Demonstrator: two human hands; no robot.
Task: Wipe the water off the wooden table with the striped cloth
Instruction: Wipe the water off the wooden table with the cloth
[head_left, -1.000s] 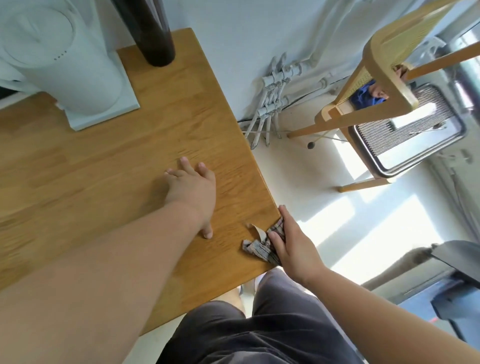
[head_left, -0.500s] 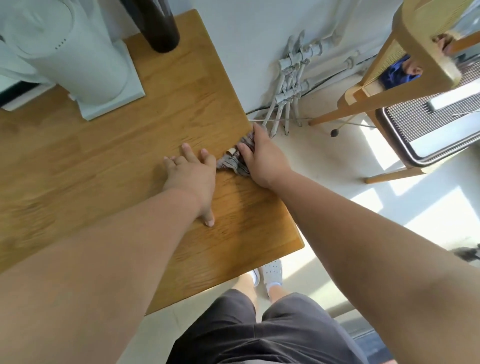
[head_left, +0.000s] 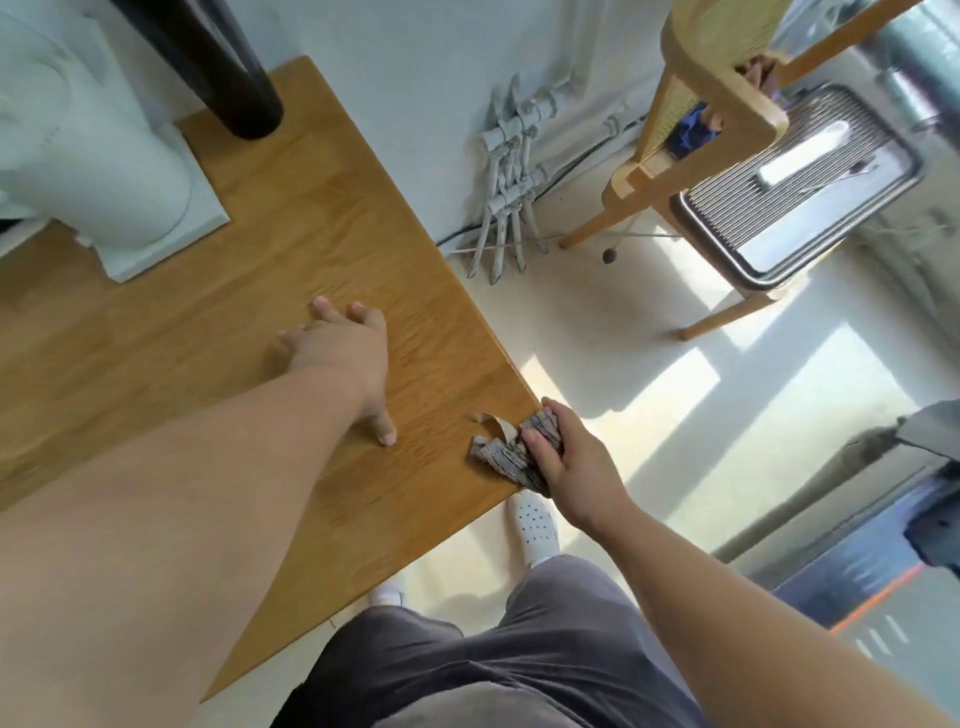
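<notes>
Moved since half a second ago: your right hand and its cloth, from the far stretch of the table's right edge, close beside your left hand, back to the near right corner.

Item, white appliance (head_left: 93, 171): stands at the far left of the wooden table (head_left: 291, 249), well apart from the work.

Item, left hand (head_left: 345, 358): flat on the wood mid-table, fingers loosely spread, thumb pointing back toward you; it holds nothing.

Item, striped cloth (head_left: 506, 452): bunched into a wad on the table's right edge, one loose end curling up beside it. Judged light, soft and limp; it likely grows heavier and clings as it soaks. Take it by the bulk of the wad, palm over the top, never by the loose end.

Item, right hand (head_left: 569, 462): fingers curled over the wad, pressing it to the edge.

Water: no drops discernible on the wood.
</notes>
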